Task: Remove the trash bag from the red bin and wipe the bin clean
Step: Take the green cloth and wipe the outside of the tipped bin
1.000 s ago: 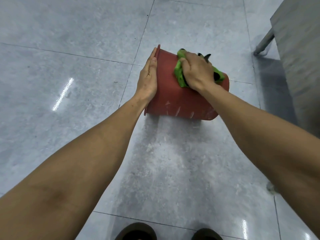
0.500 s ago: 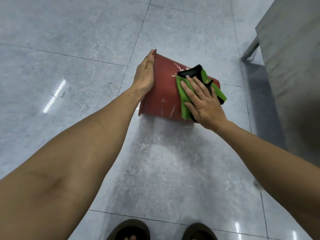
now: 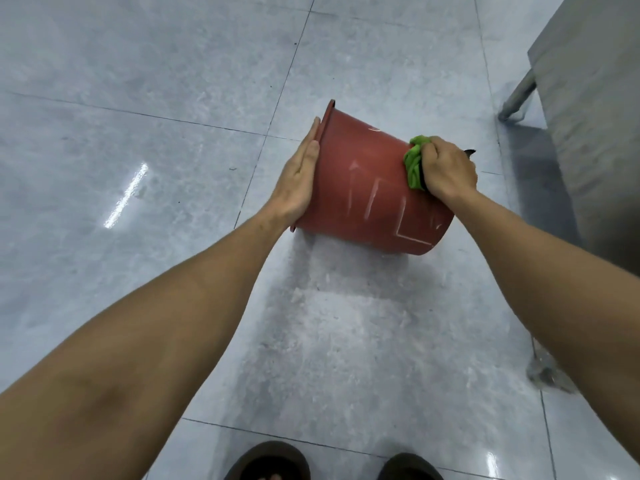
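Head view: the right hand (image 3: 448,169) clutches one green cloth (image 3: 414,164) against the far end of one red bin (image 3: 363,188) lying sideways on the tiled floor (image 3: 138,98); the flat-fingered left hand (image 3: 298,181) presses its rim, possibly covering the mouth.

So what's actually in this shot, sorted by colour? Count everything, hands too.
Red: 1, the red bin, lying on its side on the floor
Green: 1, the green cloth, gripped by the right hand
Dark: 2, the shoes
Grey: 1, the metal cabinet
Bare hands: 2, with the left hand flat on the bin's rim
Total: 7
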`<state>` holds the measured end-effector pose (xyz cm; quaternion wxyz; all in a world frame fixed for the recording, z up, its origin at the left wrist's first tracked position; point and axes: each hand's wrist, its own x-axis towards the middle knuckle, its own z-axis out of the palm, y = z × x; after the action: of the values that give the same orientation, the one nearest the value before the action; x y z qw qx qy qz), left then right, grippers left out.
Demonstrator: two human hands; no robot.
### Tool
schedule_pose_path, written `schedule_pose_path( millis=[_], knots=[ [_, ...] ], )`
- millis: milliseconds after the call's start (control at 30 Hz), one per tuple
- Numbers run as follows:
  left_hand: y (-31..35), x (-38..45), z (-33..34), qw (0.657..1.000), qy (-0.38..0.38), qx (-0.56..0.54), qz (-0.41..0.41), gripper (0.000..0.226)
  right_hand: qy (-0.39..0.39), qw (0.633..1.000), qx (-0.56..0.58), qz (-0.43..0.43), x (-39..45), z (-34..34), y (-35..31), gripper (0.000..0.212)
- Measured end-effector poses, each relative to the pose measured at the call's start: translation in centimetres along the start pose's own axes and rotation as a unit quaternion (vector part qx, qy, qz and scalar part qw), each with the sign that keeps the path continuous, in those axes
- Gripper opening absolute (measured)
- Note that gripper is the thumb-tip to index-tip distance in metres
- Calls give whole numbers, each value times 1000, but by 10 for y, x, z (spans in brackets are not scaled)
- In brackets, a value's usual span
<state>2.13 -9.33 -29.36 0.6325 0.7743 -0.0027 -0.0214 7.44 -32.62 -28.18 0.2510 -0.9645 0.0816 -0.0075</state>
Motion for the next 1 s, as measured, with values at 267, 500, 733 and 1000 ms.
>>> schedule_pose_path(
  millis=[267,500,733,1000],
  knots=[
    [6,23,7,999,34,12,12,46,3,995,-19,-101,10,21,-57,39],
    [12,37,7,999,39,9,7,45,63,946,-126,-293,-33,62,-67,55],
    [9,35,5,999,36,15,23,45,150,874,-238,-396,-56,70,14,55],
    [5,31,5,999,32,11,35,45,148,947,-102,-266,-52,32,74,53]
  ],
)
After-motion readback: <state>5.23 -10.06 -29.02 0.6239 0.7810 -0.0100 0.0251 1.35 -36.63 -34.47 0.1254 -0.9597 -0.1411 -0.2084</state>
